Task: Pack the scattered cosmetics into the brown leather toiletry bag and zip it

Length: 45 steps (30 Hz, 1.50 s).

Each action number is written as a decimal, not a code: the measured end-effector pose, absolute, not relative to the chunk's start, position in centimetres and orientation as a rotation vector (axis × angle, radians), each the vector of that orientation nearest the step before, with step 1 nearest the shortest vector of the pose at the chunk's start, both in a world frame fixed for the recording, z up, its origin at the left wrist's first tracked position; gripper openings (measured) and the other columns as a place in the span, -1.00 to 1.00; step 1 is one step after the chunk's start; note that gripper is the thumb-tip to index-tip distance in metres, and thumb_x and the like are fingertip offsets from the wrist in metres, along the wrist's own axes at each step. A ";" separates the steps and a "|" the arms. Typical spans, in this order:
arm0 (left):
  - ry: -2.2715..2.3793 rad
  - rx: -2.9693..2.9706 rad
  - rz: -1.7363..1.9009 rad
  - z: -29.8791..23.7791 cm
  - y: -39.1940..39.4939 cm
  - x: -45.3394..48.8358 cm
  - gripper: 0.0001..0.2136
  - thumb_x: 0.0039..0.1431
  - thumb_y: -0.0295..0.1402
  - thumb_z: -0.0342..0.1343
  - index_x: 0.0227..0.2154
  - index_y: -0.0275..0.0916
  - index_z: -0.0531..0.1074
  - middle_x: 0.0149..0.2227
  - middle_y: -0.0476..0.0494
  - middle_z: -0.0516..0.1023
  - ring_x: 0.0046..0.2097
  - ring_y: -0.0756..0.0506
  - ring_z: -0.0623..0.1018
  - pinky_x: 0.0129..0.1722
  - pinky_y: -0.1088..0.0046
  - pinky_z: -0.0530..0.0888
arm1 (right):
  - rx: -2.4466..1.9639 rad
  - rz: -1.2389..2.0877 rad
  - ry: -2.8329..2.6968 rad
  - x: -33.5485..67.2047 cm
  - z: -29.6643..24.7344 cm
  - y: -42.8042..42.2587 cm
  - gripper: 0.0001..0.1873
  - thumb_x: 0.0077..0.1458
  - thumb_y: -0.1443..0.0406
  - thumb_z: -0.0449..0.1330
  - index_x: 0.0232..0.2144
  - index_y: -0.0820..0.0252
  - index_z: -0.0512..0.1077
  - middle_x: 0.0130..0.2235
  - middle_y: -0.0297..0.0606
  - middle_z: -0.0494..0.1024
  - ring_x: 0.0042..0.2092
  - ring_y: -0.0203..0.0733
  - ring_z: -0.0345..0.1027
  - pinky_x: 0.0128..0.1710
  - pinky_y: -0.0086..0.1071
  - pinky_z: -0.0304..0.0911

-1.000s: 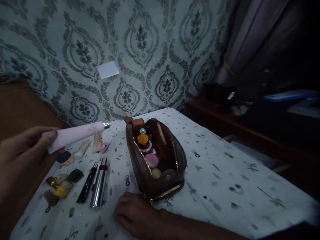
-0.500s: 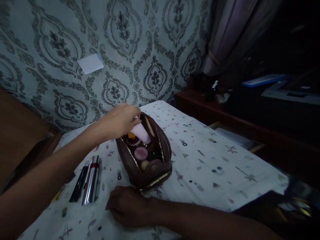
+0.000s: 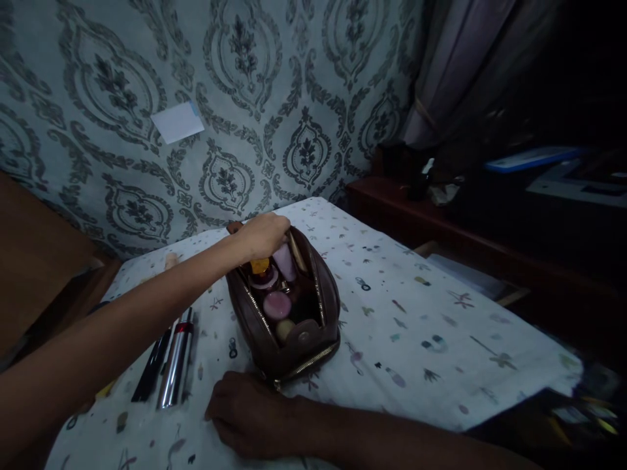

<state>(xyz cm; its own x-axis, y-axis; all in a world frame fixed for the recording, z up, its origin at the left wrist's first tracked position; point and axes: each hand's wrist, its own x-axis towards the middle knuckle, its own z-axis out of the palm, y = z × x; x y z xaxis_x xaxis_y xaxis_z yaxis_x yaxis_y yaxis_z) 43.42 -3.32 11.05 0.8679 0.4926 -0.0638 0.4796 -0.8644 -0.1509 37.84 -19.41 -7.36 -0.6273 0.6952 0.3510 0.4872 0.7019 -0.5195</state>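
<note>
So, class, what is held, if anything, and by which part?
The left hand holds the pink tube by its far end; the right hand shows nothing held.

Grey patterned wallpaper (image 3: 306, 153), white paper (image 3: 177, 123) on the wall, gathered purplish curtain (image 3: 453, 65) to the right, dark red cabinet (image 3: 379, 196), open drawer (image 3: 513, 297) beneath, blue-edged flat object (image 3: 533, 158), brown panel (image 3: 39, 254) at far left

The pale pink tube (image 3: 285, 262) sits tilted inside the far half of the brown bag (image 3: 251, 326), its far end hidden from view, while the bag rests upright on the patterned white cloth (image 3: 392, 307) with its gold-toothed zip open and its mouth spread wide.
</note>
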 end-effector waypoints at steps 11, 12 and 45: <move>-1.119 -3.137 0.177 10.9 -1.0 42.6 -0.81 0.06 -0.39 0.26 -0.24 -0.31 0.52 -0.41 -0.05 0.54 -0.36 -0.12 0.59 -0.35 0.46 0.45 | -0.912 0.473 -2.477 36.2 -10.4 -17.5 -0.77 0.18 0.27 0.21 -0.14 0.23 0.53 -0.17 -0.21 0.63 -0.14 -0.15 0.48 -0.20 -0.41 0.35; -1.197 -3.155 0.178 10.7 -0.8 42.6 -0.82 0.09 -0.38 0.24 -0.24 -0.31 0.51 -0.46 -0.01 0.50 -0.45 -0.07 0.57 -0.42 0.49 0.44 | -0.913 0.459 -2.512 36.1 -10.4 -17.3 -0.79 0.18 0.27 0.21 -0.15 0.23 0.53 -0.18 -0.21 0.64 -0.14 -0.16 0.48 -0.21 -0.42 0.35; -1.494 -3.118 0.209 12.0 0.2 42.0 -0.87 0.16 -0.48 0.10 -0.24 -0.34 0.48 -0.59 -0.07 0.53 -0.56 -0.05 0.52 -0.55 0.55 0.36 | -0.934 0.483 -2.516 36.4 -9.9 -17.6 -0.77 0.20 0.24 0.19 -0.13 0.19 0.54 -0.19 -0.22 0.63 -0.10 -0.13 0.48 -0.23 -0.43 0.35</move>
